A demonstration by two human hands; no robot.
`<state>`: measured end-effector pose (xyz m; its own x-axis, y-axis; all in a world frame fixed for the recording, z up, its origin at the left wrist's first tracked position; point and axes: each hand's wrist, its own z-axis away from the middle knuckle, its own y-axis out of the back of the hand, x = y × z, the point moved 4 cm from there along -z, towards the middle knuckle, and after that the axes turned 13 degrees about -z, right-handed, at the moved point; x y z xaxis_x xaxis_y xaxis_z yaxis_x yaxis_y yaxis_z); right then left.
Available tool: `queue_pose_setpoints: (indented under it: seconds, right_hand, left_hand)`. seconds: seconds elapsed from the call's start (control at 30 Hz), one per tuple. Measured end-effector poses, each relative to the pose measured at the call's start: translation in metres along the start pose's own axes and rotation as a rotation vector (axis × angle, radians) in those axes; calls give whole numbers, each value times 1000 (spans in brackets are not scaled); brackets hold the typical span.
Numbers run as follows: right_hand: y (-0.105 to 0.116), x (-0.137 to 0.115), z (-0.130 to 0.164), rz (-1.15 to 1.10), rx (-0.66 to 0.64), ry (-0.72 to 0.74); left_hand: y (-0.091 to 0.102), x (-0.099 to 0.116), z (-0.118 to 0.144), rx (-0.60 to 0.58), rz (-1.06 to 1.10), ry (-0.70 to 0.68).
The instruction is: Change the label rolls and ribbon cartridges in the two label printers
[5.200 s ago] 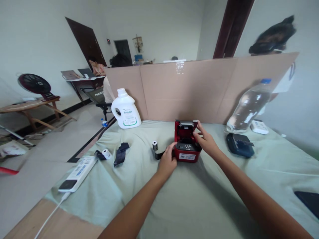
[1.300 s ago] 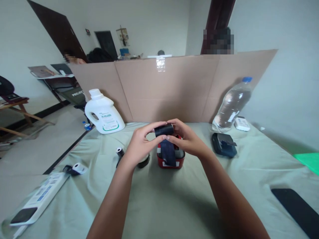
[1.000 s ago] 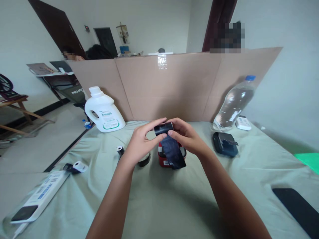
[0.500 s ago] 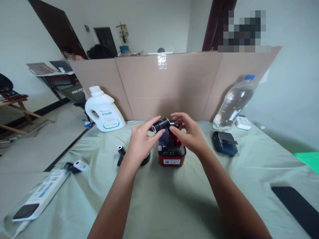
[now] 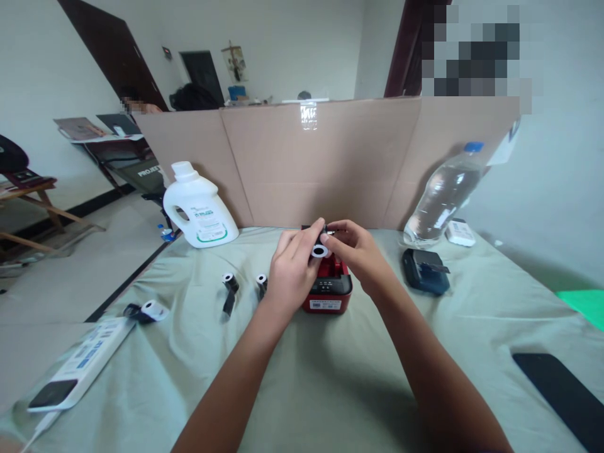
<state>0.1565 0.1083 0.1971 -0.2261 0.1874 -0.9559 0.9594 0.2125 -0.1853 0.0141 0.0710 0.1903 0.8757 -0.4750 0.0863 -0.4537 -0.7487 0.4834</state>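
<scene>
A small roll of black film or paper [image 5: 319,250] with a white end and dark hollow core is between my hands, its end tipped toward me. My left hand [image 5: 293,267] is closed on it, covering most of it. My right hand [image 5: 359,253] is curled at the roll's far right side, thumb against it; its other fingers are partly hidden. Just below is a red and black printer-like device [image 5: 326,296] with its red inside showing. Two more black rolls stand to the left: one roll [image 5: 229,283] with a loose strip, another roll [image 5: 261,280] partly behind my left wrist.
A white jug [image 5: 202,211] stands back left, a clear water bottle [image 5: 443,195] back right. A dark boxy device [image 5: 425,272] lies to the right, a black phone [image 5: 557,390] front right. A white power strip [image 5: 80,365] and another roll [image 5: 153,309] lie left. A cardboard panel [image 5: 321,163] stands behind.
My left hand has moved right and rotated the roll from sideways so its white end faces me. The hanging strip is now hidden. My right hand stays near the device, fingers closer to the roll.
</scene>
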Motion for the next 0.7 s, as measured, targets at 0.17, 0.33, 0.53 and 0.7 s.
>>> queue_pose_setpoints:
  seconds: [0.17,0.33,0.53,0.7]
  right_hand:
    - [-2,-4,1,-36,-17,20]
    - [0,-4,0,-32,-8,50]
    - [2,0,-4,-33,-2,57]
    - [5,-1,-4,-5,-35,90]
  left_hand:
    - [-4,-1,0,-18,36,-33]
    - [0,0,-3,-89,106,-121]
    - [3,-8,-7,-106,112,45]
    - [-3,-12,-7,-208,266,189]
